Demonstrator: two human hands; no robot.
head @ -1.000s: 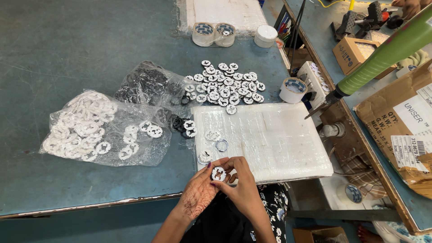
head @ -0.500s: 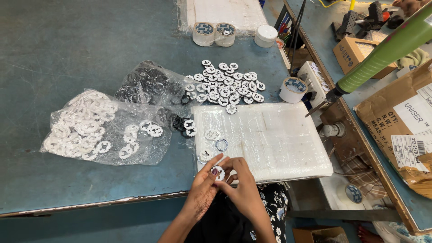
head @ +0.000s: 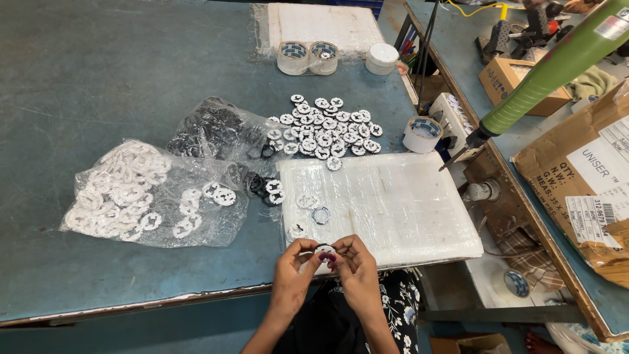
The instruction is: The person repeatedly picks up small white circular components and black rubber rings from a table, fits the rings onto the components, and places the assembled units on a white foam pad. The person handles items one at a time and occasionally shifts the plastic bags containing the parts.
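Fingertips of left hand [head: 293, 265] and right hand [head: 354, 262] pinch one small white round plastic disc [head: 324, 249] between them, held over the near edge of the white plastic-wrapped flat pack [head: 393, 203]. Looks like mid-assembly, pressing parts together; the next move likely calls for a firm, squared squeeze. Clear bag of white rings [head: 131, 193] lies at left, clear bag of black rings [head: 213, 131] behind it. Brown cardboard carton with white label [head: 590, 170] sits far right.

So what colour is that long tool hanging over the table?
The long tool is green, with a dark tip; the head view shows it.
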